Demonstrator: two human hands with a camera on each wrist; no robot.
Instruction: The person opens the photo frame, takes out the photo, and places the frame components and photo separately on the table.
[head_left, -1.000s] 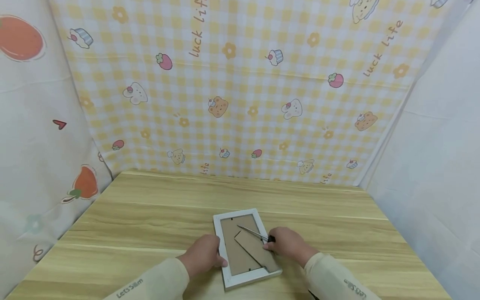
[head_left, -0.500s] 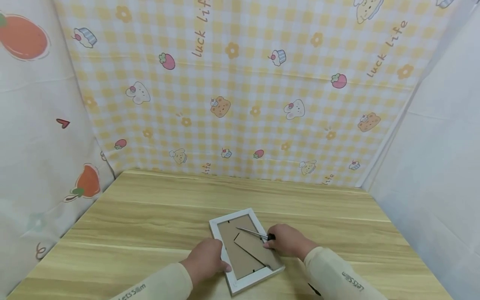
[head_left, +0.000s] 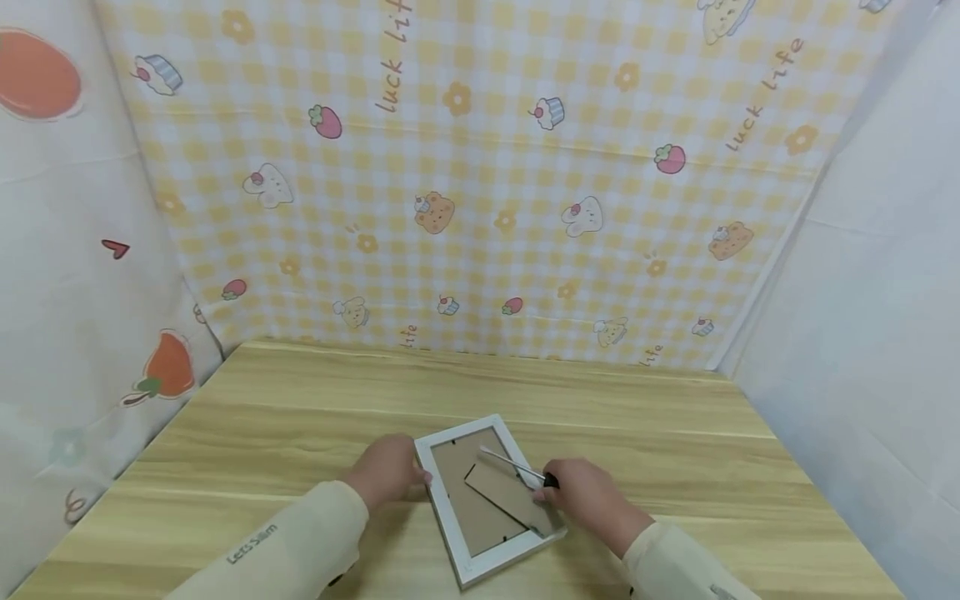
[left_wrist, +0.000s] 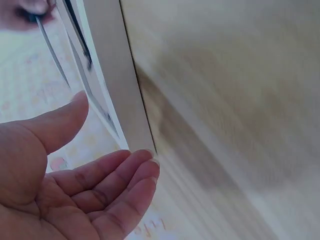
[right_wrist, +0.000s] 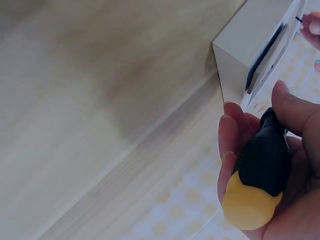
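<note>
My right hand grips a screwdriver, fingers curled round the handle. Its steel shaft reaches over the back of a white picture frame; whether the tip touches, can't tell. My left hand is at the frame's far-left corner, fingers loosely extended, thumb spread away from them, not clenched. It's right up against the frame's edge, but firm contact can't be made out.

Frame lies back side up on the wood-grain table, turned at an angle, between my hands. Brown backing board, dark-outlined stand flap on it, small black tabs at the rim.

Writing: left sleeve, cream, printed "Let's Slim", middle letters blurry. Right sleeve has lettering too, cut off by the picture edge. Yellow-check backdrop reads "luck life" twice in the upper part, plus "life" lower down; cupcakes, strawberries, bears and flowers around it. No brand readable on the screwdriver.

View differences: only the right wrist view shows the handle's yellow butt; from the head, just the black front end. The left wrist view gives my left palm and the frame's pale side wall. Only the head view gets the white cloth on the right.
</note>
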